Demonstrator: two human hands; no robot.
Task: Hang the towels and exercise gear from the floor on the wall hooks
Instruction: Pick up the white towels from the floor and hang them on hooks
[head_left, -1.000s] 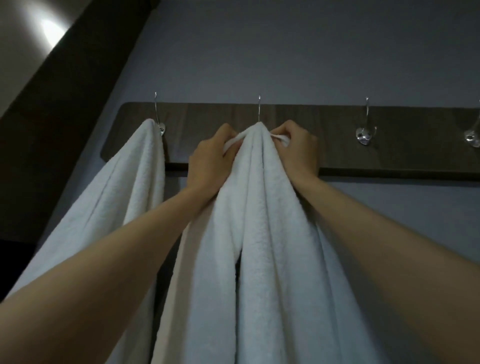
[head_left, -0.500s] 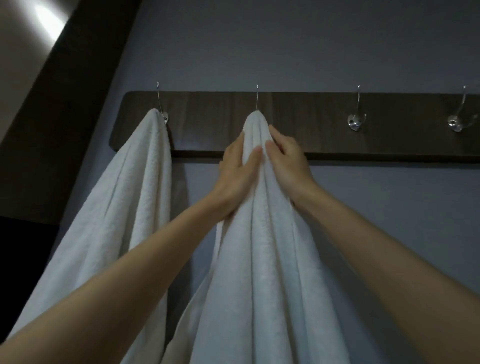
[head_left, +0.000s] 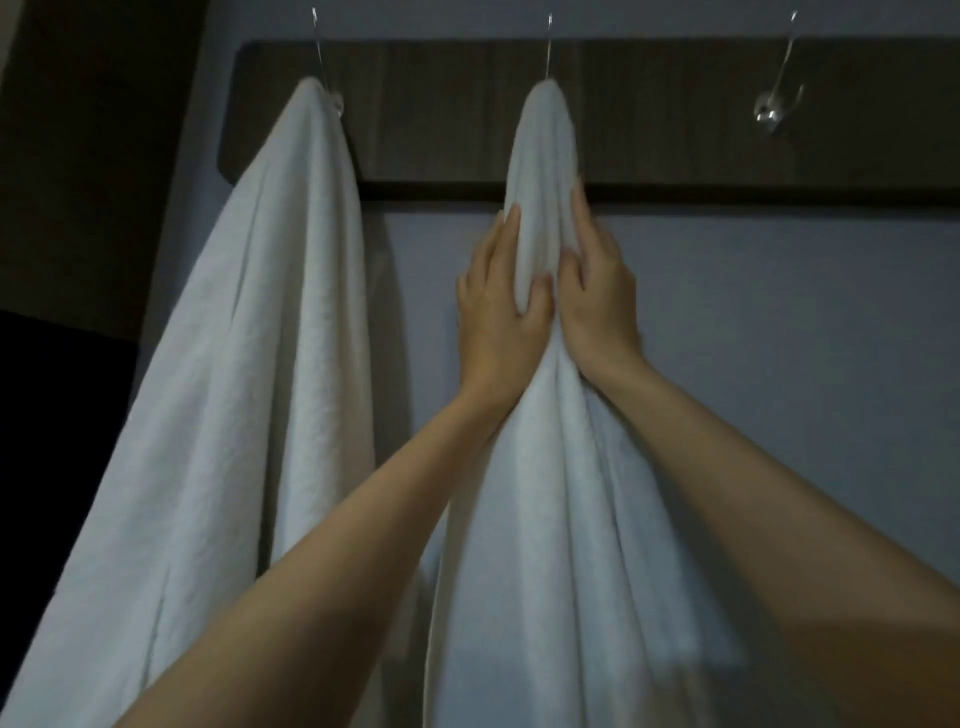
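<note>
Two white towels hang from a dark wooden hook board (head_left: 441, 104) on the wall. The left towel (head_left: 260, 364) drapes from the first hook (head_left: 318, 47). The middle towel (head_left: 566, 519) hangs by its top from the second hook (head_left: 549, 47). My left hand (head_left: 496, 306) lies against the middle towel's left side, fingers straight, thumb across the front folds. My right hand (head_left: 597, 296) lies against its right side the same way. Both hands sit a little below the board's lower edge, squeezing the folds between them.
A third metal hook (head_left: 774, 104) on the board's right carries nothing. Grey wall shows right of the middle towel. A dark panel (head_left: 78, 182) borders the wall on the left. The floor and any other gear are out of view.
Both hands let go of the towel's top at the hook and slid down its sides with straightened fingers. The view moved closer and lower, so the fourth hook is out of frame.
</note>
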